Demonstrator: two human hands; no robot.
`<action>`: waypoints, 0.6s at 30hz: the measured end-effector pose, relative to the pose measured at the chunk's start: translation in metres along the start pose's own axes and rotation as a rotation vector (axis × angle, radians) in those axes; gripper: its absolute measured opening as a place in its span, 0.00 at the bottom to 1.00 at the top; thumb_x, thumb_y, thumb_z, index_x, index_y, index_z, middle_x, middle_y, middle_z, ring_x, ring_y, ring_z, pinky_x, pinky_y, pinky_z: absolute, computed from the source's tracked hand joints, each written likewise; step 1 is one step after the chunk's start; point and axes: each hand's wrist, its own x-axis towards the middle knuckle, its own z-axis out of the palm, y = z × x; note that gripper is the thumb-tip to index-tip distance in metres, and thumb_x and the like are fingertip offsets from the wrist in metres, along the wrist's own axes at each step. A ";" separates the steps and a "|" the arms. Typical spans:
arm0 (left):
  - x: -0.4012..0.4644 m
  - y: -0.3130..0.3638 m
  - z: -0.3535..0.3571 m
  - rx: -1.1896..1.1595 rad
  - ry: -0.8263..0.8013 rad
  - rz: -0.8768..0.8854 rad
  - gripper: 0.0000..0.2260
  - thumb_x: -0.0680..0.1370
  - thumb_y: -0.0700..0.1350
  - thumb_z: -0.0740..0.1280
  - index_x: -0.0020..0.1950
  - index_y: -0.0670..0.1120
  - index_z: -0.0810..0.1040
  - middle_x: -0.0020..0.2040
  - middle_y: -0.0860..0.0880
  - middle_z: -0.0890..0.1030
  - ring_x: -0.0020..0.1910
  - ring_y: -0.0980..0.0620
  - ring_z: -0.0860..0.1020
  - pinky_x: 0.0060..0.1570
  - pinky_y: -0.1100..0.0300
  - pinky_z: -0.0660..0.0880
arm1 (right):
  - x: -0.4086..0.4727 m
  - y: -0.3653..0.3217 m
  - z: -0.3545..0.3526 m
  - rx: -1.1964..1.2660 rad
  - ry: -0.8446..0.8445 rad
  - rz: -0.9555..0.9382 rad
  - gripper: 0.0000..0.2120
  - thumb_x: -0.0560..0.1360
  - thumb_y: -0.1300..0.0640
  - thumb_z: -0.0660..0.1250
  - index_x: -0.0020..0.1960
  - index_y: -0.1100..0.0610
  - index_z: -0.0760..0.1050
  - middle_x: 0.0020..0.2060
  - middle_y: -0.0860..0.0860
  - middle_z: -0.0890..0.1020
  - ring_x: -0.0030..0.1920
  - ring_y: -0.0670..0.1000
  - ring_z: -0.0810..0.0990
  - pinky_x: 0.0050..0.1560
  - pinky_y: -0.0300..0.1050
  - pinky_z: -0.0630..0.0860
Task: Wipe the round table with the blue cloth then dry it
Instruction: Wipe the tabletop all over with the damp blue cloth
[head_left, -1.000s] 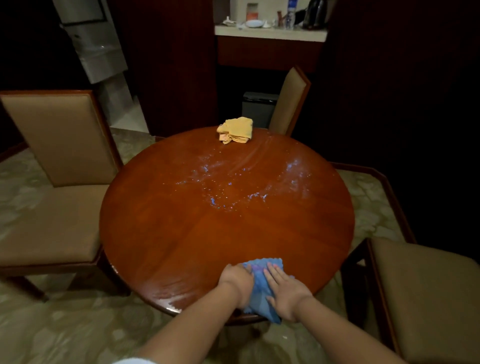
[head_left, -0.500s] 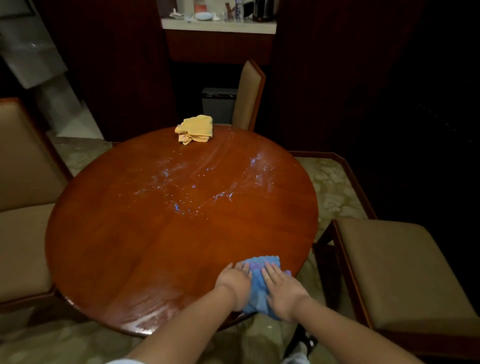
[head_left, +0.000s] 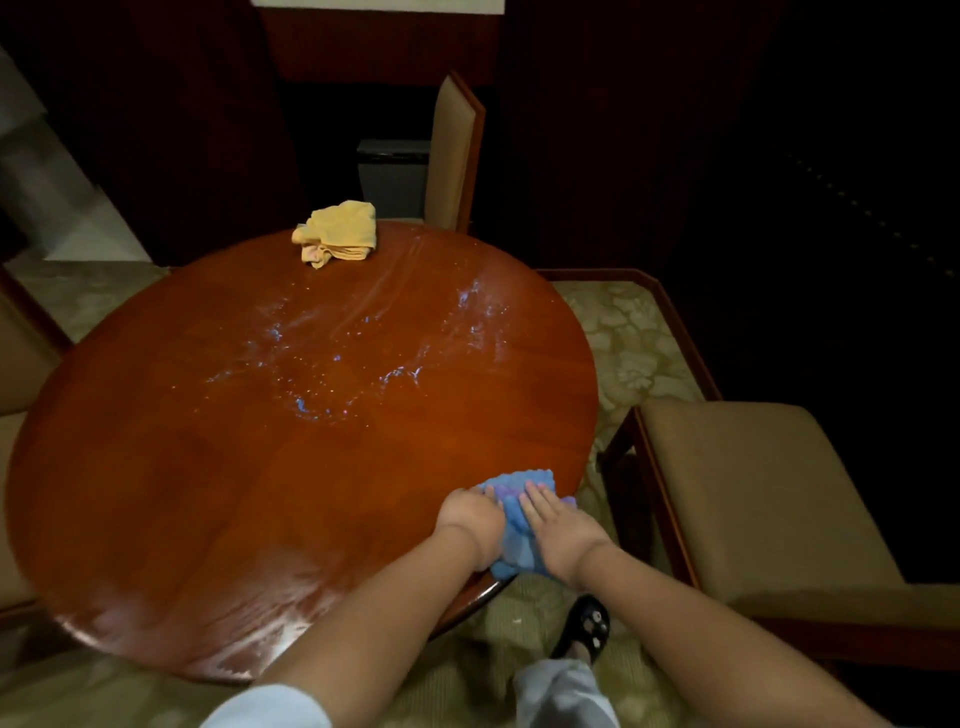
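Note:
The round wooden table (head_left: 249, 467) shines with wet streaks and droplets (head_left: 337, 374) across its middle and a smeared patch at the near rim. Both hands lie on the blue cloth (head_left: 519, 483) at the table's near right edge, part of it hanging over the rim. My left hand (head_left: 470, 517) grips the cloth's left side with curled fingers. My right hand (head_left: 558, 527) presses flat on it, fingers straight. A folded yellow cloth (head_left: 340, 231) lies at the far edge, well away from both hands.
Upholstered chairs surround the table: one seat close on the right (head_left: 753, 493), one chair back at the far side (head_left: 454, 156), another at the left edge (head_left: 15, 364). A grey bin (head_left: 392, 176) stands behind. My black shoe (head_left: 584, 626) is on the patterned carpet.
Both hands and the blue cloth have slid rightward along the near rim. The view has swung right and tilted down, so the table now sits further left.

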 end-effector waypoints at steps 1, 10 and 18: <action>0.001 -0.001 0.000 -0.002 -0.002 0.001 0.29 0.80 0.53 0.59 0.76 0.40 0.56 0.76 0.43 0.60 0.71 0.45 0.65 0.63 0.52 0.67 | -0.001 -0.002 0.003 -0.005 0.003 0.000 0.30 0.81 0.59 0.48 0.76 0.63 0.34 0.76 0.58 0.37 0.76 0.57 0.38 0.76 0.52 0.49; 0.022 -0.005 -0.006 -0.083 -0.090 0.008 0.37 0.78 0.55 0.63 0.78 0.43 0.47 0.79 0.47 0.46 0.77 0.49 0.47 0.74 0.45 0.47 | 0.000 -0.005 -0.007 0.033 -0.026 0.097 0.30 0.82 0.55 0.47 0.76 0.62 0.36 0.77 0.58 0.39 0.77 0.57 0.40 0.74 0.54 0.53; 0.023 -0.008 0.003 -0.141 -0.129 0.064 0.40 0.77 0.60 0.62 0.78 0.44 0.43 0.79 0.49 0.41 0.77 0.51 0.42 0.73 0.40 0.43 | -0.009 0.002 -0.005 -0.029 -0.017 0.074 0.30 0.83 0.47 0.42 0.76 0.62 0.35 0.76 0.57 0.38 0.77 0.55 0.39 0.74 0.51 0.53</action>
